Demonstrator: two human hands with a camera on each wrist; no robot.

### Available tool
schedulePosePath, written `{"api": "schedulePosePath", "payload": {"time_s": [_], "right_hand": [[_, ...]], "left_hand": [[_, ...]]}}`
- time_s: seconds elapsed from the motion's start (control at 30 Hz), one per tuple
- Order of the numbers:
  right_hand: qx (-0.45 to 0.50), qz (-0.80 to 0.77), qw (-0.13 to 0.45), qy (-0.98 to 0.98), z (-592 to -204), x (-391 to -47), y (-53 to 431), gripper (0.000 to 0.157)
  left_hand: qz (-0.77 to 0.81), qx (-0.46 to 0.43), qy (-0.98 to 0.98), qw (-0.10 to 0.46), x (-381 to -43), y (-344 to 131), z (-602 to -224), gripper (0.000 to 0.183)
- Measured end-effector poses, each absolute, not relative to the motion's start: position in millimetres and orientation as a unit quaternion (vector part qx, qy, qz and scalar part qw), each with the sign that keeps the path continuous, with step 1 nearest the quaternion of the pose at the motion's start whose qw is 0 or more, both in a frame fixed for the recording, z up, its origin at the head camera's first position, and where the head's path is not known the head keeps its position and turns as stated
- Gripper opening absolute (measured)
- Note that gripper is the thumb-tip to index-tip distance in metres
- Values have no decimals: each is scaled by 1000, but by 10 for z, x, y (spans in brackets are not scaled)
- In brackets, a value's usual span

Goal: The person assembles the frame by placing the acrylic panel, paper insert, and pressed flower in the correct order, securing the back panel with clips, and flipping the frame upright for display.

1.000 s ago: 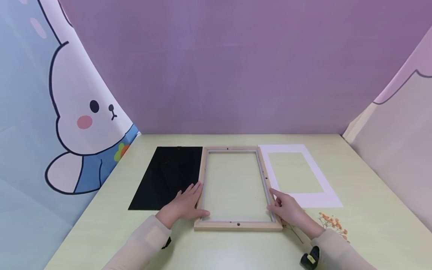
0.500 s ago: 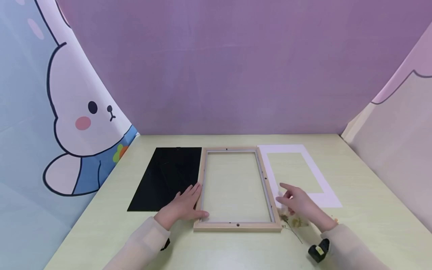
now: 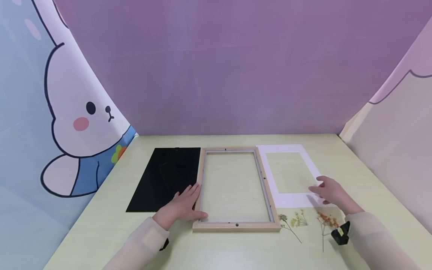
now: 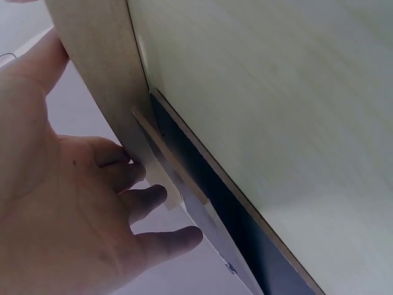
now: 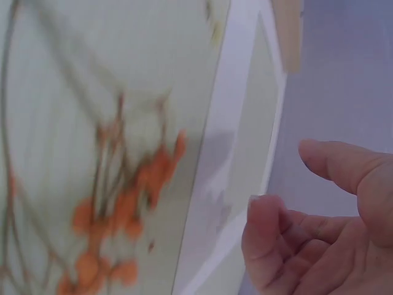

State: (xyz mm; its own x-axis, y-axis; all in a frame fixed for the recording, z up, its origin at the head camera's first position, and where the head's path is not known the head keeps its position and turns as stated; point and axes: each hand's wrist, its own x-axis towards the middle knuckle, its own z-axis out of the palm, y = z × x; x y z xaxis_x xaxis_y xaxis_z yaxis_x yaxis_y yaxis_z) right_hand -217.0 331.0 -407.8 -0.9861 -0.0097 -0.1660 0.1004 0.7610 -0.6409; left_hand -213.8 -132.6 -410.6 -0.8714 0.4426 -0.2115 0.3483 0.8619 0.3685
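Observation:
A light wooden picture frame (image 3: 249, 227) lies flat in the middle of the table. My left hand (image 3: 182, 205) rests at its near left side, fingers along the outer edge and thumb over the rail. In the left wrist view the frame's side (image 4: 98, 55) meets the thumb and fingers. Right of the frame lies a white mat board (image 3: 293, 200) with a rectangular opening. Above its right edge hovers my right hand (image 3: 335, 193), holding nothing. Its thumb and forefinger stand apart in the right wrist view, clear of the mat's border (image 5: 212, 160).
A black backing board (image 3: 165, 176) lies left of the frame. Dried flower sprigs lie in front of the mat: an orange one (image 3: 328, 220), a yellowish one (image 3: 299, 219) and a dark-headed one (image 3: 285, 220). A purple backdrop (image 3: 229, 75) stands behind the table (image 3: 216, 251).
My right hand has left the frame's right side and moved right, over the mat to its right edge, uncovering the flower sprigs. My left hand has stayed on the frame.

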Motion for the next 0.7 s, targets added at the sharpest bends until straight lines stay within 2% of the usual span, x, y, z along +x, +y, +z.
{"api": "schedulePosePath", "payload": {"time_s": [0.2, 0.47, 0.7], "right_hand": [[55, -325, 90, 940, -4115, -2197, 3520, 69], [72, -291, 105, 948, -4194, -2185, 3659, 83], [87, -262, 125, 953, -4241, -2167, 3680, 71]], "left_hand": [[164, 208, 953, 146, -2123, -1326, -4090, 96], [168, 208, 953, 146, -2100, -1321, -4073, 95], [172, 206, 952, 148, -2095, -1316, -4073, 95]]}}
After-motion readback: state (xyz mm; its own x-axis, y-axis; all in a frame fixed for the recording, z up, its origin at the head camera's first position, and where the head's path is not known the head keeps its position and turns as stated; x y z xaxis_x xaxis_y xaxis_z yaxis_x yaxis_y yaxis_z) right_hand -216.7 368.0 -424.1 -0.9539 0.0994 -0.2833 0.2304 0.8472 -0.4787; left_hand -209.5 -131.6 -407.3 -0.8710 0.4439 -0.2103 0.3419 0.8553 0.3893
